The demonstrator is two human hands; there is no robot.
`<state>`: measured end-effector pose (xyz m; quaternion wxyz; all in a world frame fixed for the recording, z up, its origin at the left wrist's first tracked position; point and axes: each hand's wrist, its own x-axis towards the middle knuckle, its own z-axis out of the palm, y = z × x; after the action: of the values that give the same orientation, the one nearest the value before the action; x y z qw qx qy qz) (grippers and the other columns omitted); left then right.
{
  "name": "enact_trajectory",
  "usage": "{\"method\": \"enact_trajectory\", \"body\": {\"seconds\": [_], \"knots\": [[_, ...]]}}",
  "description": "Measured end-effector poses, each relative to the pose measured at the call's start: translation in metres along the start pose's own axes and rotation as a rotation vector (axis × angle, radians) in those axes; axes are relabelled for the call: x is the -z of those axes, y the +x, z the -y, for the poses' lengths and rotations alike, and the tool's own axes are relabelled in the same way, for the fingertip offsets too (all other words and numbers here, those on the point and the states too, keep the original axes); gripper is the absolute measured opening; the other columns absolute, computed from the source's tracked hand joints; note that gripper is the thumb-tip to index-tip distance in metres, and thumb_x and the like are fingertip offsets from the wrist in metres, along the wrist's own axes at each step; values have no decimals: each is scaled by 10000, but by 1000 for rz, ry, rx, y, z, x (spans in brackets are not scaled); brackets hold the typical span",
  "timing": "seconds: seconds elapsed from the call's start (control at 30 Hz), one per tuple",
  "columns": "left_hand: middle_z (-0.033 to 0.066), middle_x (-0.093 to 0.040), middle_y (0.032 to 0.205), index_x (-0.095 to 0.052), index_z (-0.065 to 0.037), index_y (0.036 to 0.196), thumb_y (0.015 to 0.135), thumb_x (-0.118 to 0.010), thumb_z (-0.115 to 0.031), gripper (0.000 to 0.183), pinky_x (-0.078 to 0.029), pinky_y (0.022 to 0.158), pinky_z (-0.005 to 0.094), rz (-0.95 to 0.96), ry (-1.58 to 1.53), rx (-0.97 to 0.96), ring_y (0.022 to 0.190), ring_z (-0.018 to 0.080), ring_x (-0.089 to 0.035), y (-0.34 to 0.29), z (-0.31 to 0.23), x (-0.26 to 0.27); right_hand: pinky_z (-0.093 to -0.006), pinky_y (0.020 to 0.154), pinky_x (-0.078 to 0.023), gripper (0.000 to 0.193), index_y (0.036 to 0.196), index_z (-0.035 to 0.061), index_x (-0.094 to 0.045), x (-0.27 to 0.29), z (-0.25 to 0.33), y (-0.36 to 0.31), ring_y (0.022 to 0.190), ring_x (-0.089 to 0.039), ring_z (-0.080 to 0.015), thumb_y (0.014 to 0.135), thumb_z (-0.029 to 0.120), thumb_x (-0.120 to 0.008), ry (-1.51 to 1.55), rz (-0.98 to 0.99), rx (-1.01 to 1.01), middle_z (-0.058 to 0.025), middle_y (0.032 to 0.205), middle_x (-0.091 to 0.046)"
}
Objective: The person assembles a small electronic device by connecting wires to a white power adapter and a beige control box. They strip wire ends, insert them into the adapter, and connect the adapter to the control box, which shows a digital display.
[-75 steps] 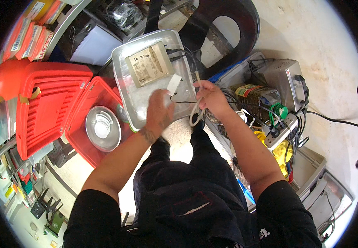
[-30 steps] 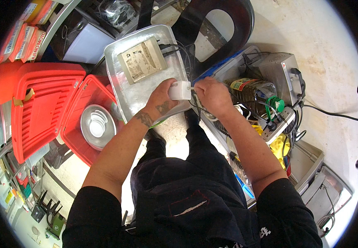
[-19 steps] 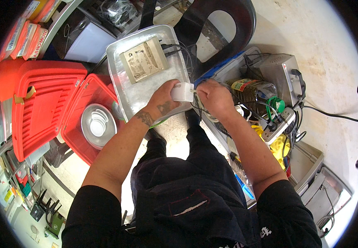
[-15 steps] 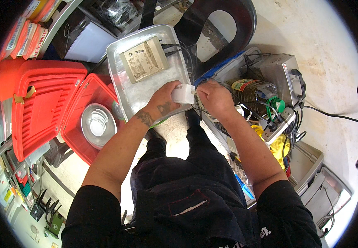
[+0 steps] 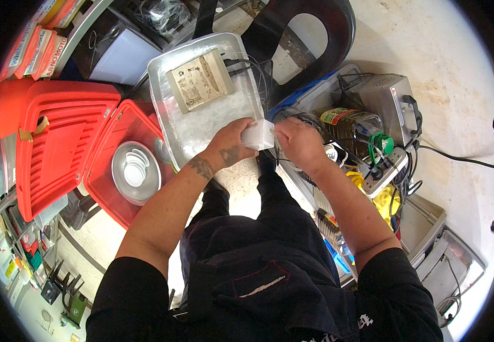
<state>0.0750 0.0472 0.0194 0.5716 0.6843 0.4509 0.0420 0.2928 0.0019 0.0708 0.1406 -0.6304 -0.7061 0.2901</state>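
My left hand is closed around a small white box-shaped block, held above the near right corner of a metal tray. Up against the block's right end is my right hand, its fingers pinched together. Whatever they grip is too small to make out. Dark cables run close by these fingers. On the tray lies a flat beige box with handwriting on it, and black cables come off its right side.
At left stands an open red bin holding a metal bowl of white dishes. At right are an oil bottle, a power strip and a metal appliance. A black chair stands beyond.
The white block has shifted slightly right and down and turned in my left hand, so more of its end face shows. My right hand stays pinched beside it.
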Motion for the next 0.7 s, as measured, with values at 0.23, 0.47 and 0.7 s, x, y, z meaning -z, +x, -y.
{"method": "enact_trajectory", "body": {"seconds": [0.23, 0.47, 0.7], "knots": [[190, -601, 1285, -520, -31, 1353, 648, -872, -182, 802, -466, 1028, 361, 21, 42, -72, 1168, 329, -603, -6, -3, 1, -463, 731, -520, 69, 877, 56, -648, -4, -2, -5, 838, -640, -377, 869, 122, -629, 134, -28, -3, -153, 862, -649], [194, -602, 1289, -510, -26, 1366, 639, -891, -206, 840, -469, 1026, 361, 21, 53, -88, 1167, 332, -608, -8, -1, -7, -426, 740, -527, 54, 877, 43, -668, -3, -2, -11, 852, -652, -370, 856, 84, -640, 98, -41, -6, -149, 875, -671], [199, -606, 1283, -507, -23, 1370, 642, -893, -219, 847, -476, 1016, 370, 12, 35, -96, 1158, 334, -613, -11, 2, -11, -414, 745, -538, 48, 884, 35, -676, -7, -4, -15, 833, -670, -350, 849, 60, -654, 138, -40, -13, -151, 878, -684]]}}
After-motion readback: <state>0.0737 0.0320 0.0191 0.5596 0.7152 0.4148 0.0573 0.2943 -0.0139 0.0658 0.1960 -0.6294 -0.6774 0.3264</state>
